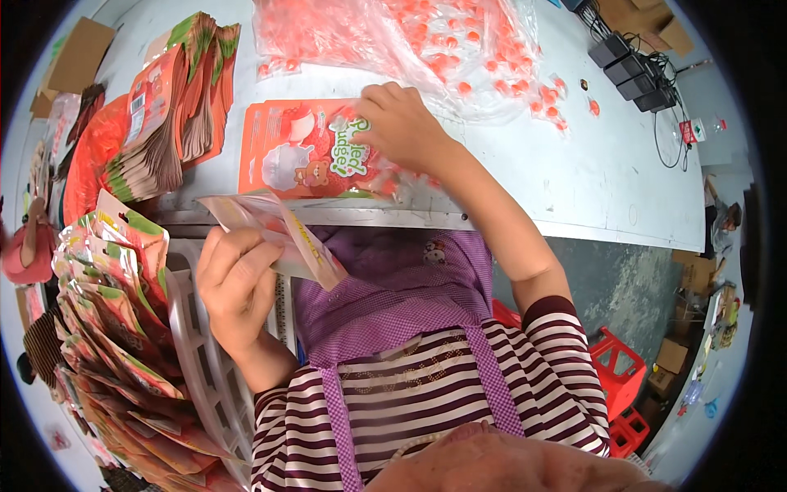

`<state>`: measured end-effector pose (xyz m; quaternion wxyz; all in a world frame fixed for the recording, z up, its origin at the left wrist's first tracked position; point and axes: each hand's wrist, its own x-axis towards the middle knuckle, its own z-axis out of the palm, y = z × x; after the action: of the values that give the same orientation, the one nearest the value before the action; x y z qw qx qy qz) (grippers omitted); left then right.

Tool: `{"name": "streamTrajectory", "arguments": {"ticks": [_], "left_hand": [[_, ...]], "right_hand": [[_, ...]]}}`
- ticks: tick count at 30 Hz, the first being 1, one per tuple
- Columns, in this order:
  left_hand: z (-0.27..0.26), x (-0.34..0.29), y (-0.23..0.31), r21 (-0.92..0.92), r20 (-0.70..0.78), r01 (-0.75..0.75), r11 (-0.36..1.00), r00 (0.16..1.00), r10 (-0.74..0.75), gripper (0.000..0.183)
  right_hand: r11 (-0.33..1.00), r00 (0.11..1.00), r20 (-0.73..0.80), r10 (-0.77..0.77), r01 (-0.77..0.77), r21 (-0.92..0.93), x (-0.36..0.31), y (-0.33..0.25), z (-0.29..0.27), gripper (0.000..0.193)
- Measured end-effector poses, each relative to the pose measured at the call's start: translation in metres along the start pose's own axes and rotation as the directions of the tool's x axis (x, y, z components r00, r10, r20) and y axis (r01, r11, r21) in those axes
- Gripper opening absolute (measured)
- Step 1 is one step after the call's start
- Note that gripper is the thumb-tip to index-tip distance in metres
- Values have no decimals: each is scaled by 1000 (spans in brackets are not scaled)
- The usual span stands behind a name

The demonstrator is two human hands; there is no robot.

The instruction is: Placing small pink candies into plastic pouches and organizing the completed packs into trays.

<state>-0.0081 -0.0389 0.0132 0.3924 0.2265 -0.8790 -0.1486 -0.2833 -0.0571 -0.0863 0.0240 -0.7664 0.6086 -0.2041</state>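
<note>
L hand (238,275) has an open-ended, glossy red-and-clear flexible film pouch (305,238), held off the table, nearer the wearer than the flat-lying red printed pouches w/ bear picture (283,160) (landmark). L fingers pinch its side, thumb vs. bent fingers. R hand (402,123) is over the landmark's R end, fingers bent & close together; can't tell if they grip anything, tips partly hidden.

Handling (est.): held pouch v. light, thin, floppy, prob. slick; film creases easily, not fragile otherwise. Best hold: side edge near the mouth, thumb + index, light squeeze so the mouth doesn't collapse.

Around: fanned stack of red-green pouches (188,98) L of landmark, red plastic bag (86,164) further L. Heap of glossy red-green pouches (123,320) L & nearer the wearer, by white plastic crate (197,336); in it or against it, can't tell. Big clear plastic bag of red candies (393,37) beyond landmark, loose clear-wrapped red candies (548,107) to its R. Blurry clear-wrapped bits (398,189) at landmark's near R corner.

In the way: white metal-edged table (574,197) rim just beyond held pouch; crate wall close to L forearm; candy bag crowds space beyond R hand.
</note>
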Motion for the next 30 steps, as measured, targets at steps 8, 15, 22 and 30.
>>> {"name": "streamTrajectory", "arguments": {"ticks": [8,15,22,30], "left_hand": [[-2,2,0,16,-37,-37,999,999,37,27],[3,7,0,54,-17,-20,998,1000,21,30],[2,32,8,158,85,-124,980,990,112,32],[28,75,2,105,248,-200,974,954,169,29]], "right_hand": [[993,970,225,94,-75,-92,-5,-8,-11,50],[993,989,112,95,-87,-77,-51,-29,-13,80],[987,987,-138,78,-95,-128,-62,-27,8,69],[978,967,-245,67,-112,-176,-70,-23,9,32]]}}
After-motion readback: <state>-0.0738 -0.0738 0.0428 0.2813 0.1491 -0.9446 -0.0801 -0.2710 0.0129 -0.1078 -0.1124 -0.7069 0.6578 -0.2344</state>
